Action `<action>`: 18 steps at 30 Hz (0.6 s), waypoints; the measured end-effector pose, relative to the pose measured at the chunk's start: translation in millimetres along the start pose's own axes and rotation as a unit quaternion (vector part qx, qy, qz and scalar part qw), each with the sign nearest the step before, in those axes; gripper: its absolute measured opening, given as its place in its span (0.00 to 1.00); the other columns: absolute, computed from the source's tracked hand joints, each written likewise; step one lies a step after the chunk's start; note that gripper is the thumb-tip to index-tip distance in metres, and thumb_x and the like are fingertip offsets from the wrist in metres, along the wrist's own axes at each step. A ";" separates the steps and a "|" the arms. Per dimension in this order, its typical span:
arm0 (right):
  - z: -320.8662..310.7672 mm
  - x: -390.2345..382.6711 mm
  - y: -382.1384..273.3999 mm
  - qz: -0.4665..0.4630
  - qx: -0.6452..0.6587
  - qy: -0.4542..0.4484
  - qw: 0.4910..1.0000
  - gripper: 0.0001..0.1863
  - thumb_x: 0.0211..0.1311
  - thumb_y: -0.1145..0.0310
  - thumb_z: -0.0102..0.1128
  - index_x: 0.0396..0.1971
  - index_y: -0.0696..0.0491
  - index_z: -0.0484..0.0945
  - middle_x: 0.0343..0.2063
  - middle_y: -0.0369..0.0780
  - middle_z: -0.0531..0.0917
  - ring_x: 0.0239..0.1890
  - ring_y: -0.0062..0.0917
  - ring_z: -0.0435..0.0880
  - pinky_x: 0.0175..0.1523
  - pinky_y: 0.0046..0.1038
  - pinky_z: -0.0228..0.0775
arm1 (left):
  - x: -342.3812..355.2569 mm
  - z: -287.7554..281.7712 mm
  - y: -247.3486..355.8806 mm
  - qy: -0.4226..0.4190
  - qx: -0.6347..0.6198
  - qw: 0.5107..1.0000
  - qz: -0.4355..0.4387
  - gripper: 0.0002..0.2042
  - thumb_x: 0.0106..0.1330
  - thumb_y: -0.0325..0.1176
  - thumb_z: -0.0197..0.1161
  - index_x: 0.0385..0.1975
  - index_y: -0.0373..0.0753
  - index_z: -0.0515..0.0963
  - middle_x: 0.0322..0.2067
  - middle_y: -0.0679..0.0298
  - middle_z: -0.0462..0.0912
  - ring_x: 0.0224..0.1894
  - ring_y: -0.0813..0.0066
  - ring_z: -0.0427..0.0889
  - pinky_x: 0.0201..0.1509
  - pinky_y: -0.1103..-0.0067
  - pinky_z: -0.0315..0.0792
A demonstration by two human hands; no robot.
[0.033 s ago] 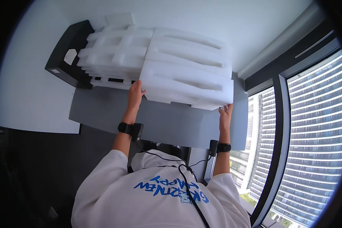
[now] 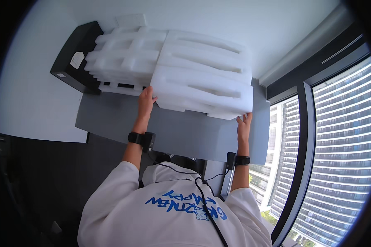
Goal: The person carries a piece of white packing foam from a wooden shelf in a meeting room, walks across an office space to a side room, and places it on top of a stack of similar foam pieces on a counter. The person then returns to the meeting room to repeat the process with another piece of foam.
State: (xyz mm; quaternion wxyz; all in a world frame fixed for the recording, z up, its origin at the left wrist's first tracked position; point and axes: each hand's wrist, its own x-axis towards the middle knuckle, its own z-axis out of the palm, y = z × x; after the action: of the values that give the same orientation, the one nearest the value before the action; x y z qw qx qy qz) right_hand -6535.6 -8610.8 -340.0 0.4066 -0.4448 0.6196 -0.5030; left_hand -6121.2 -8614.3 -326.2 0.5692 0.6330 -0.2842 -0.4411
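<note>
A large white foam packing block point(image 2: 202, 76) with long slots moulded in its top stands on the grey table point(image 2: 181, 129). It looks like layered pieces, the front part closest to me. My left hand point(image 2: 146, 99) grips its near left corner, thumb on the front face and fingers along the left end. At the near right corner my right hand point(image 2: 244, 119) holds the lower edge, fingertips up against the end. Some fingers of both hands are hidden by the foam. Touching the block's left side is a stack of white foam trays point(image 2: 125, 55) with square recesses.
A black box-shaped case point(image 2: 74, 61) with a white label stands at the table's far left. White wall runs behind the foam. Tall windows point(image 2: 342, 156) with dark frames close off the right side. A black cable point(image 2: 202, 189) hangs down between my wristbands and over my shirt.
</note>
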 end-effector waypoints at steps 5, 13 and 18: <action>-17.2 22.9 15.3 -0.025 -0.003 -0.071 0.997 0.34 0.57 0.85 0.50 0.66 0.59 0.55 0.62 0.48 0.58 0.70 0.45 0.61 0.71 0.44 0.60 | -19.2 20.0 1.0 0.042 -0.014 0.998 0.040 0.21 0.76 0.43 0.52 0.57 0.31 0.74 0.50 0.61 0.74 0.52 0.72 0.76 0.60 0.72 0.78; -30.3 32.6 37.2 -0.104 -0.085 -0.130 0.982 0.31 0.58 0.82 0.55 0.61 0.63 0.56 0.57 0.50 0.60 0.64 0.49 0.67 0.69 0.44 0.63 | -12.3 30.8 -19.2 0.085 -0.014 0.996 0.034 0.26 0.77 0.50 0.50 0.62 0.32 0.70 0.59 0.58 0.72 0.61 0.69 0.73 0.64 0.70 0.74; -25.4 29.9 40.5 -0.101 -0.126 -0.127 0.979 0.34 0.58 0.81 0.58 0.64 0.65 0.54 0.60 0.53 0.61 0.64 0.50 0.66 0.68 0.44 0.63 | -21.8 26.7 -22.4 0.056 0.054 0.997 -0.020 0.41 0.74 0.63 0.40 0.72 0.30 0.53 0.69 0.48 0.59 0.68 0.54 0.67 0.67 0.68 0.71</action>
State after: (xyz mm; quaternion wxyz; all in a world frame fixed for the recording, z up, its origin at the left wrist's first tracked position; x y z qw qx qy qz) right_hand -6573.7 -8628.9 -377.5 0.3698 -0.6133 0.5727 -0.3988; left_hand -6157.7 -8603.8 -341.8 0.5405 0.6916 -0.2631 -0.4004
